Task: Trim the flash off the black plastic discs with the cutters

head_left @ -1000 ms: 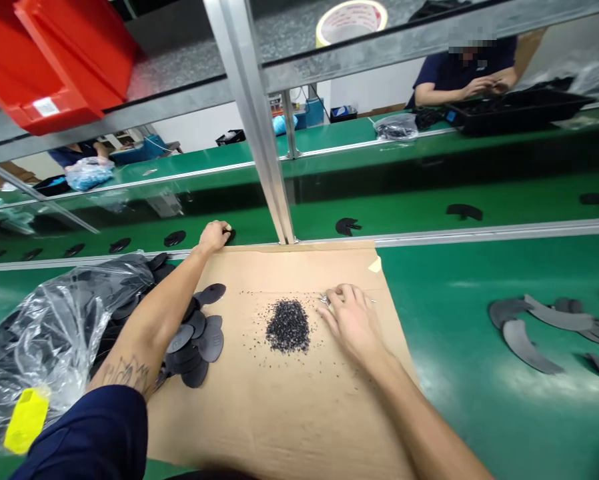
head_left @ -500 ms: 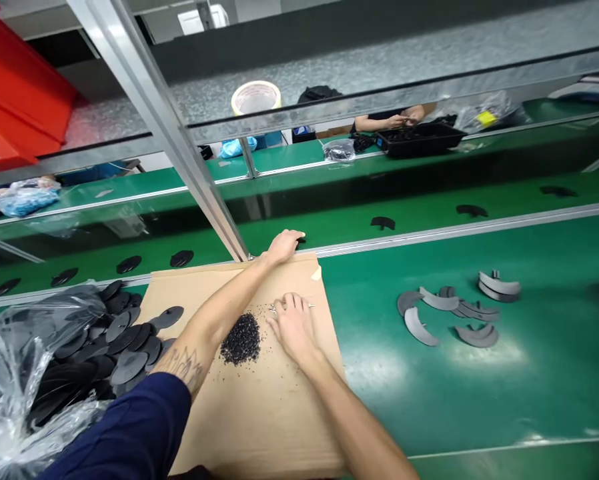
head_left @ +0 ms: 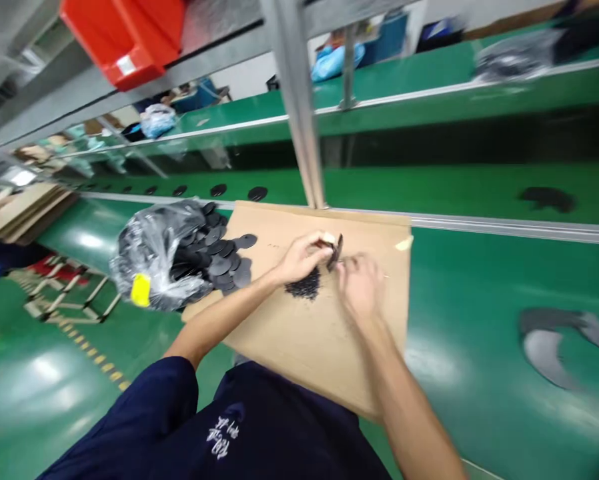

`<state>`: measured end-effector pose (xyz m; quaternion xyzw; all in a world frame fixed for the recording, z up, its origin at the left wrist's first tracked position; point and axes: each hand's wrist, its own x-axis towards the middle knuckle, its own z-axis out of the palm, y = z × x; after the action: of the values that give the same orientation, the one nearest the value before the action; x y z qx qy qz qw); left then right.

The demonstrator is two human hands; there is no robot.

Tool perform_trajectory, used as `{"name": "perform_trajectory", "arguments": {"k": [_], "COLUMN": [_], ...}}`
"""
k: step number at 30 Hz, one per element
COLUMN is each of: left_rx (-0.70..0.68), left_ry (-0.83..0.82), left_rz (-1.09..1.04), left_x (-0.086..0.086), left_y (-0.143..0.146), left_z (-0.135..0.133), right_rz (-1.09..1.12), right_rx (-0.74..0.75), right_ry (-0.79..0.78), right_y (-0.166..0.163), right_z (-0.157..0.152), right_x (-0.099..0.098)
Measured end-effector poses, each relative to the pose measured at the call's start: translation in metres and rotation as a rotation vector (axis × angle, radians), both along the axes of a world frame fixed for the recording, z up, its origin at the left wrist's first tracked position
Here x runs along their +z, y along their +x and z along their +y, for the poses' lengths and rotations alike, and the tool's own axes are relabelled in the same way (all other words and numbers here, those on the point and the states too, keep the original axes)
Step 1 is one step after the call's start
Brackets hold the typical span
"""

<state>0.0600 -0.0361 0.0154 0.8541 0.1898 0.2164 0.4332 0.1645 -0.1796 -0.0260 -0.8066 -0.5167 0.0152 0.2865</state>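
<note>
My left hand [head_left: 303, 257] pinches a black curved piece [head_left: 336, 252], held on edge above the cardboard sheet [head_left: 299, 347]. Close on its right, my right hand [head_left: 362, 285] is closed around a thin metal tool [head_left: 387, 276], whose end pokes out past the fingers; motion blur hides its kind. The right fingertips meet or nearly meet the black piece. Below the left hand lies a heap of tiny black bits [head_left: 304, 287]. Flat black discs [head_left: 222, 265] spill from a clear plastic bag [head_left: 149, 247] on the left.
Behind the cardboard runs a green belt [head_left: 429, 187] carrying discs and a dark curved part [head_left: 547, 198]. A metal post [head_left: 297, 100] rises at the cardboard's far edge. Overhead is a red bin [head_left: 129, 40]. Grey arc parts [head_left: 544, 353] lie right. Stacked cardboard [head_left: 29, 210] is far left.
My left hand has come back from the belt to above the cardboard with the black curved piece. My right hand has lifted to meet it. The view has swung left.
</note>
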Motion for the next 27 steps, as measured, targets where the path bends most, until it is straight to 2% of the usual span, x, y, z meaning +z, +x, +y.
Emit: {"name": "perform_trajectory", "arguments": {"k": [2,4,6,8,10,12,15,18,20,24,27], "left_rx": [0.051,0.089,0.089,0.045,-0.018,-0.027,0.121,0.284,0.336,0.376,0.378], "left_ry": [-0.068,-0.124,-0.160,-0.179,-0.105,0.053,0.243,0.277,0.277,0.245,0.215], "left_rz": [-0.016,-0.044,-0.074,-0.103,-0.041,0.105,0.298,0.400,0.465,0.529,0.515], "left_x": [-0.011,-0.020,-0.026,-0.026,-0.020,-0.012,-0.002,-0.003,-0.007,-0.014,-0.015], "left_y": [-0.044,-0.074,-0.090,-0.100,-0.109,-0.119,-0.133,-0.138,-0.133,-0.122,-0.120], "left_z": [-0.016,-0.029,-0.037,-0.036,-0.021,0.009,0.068,0.114,0.128,0.130,0.131], "right_rz": [0.066,0.293,0.577,0.784,0.857,0.846,0.808,0.776,0.772,0.728,0.728], "right_rx": [0.040,0.175,0.363,0.458,0.417,0.314,0.196,0.183,0.200,0.235,0.257], "right_ry": [0.096,0.243,0.216,0.105,0.067,0.096,0.128,0.081,0.029,-0.097,-0.145], "right_y": [-0.001,-0.007,-0.018,-0.030,-0.038,-0.040,-0.040,-0.046,-0.053,-0.061,-0.054], "right_z": [0.006,0.009,0.009,0.007,0.006,0.008,0.016,0.030,0.041,0.063,0.077], "right_x": [0.001,0.005,0.011,0.017,0.020,0.023,0.029,0.043,0.056,0.080,0.085]}}
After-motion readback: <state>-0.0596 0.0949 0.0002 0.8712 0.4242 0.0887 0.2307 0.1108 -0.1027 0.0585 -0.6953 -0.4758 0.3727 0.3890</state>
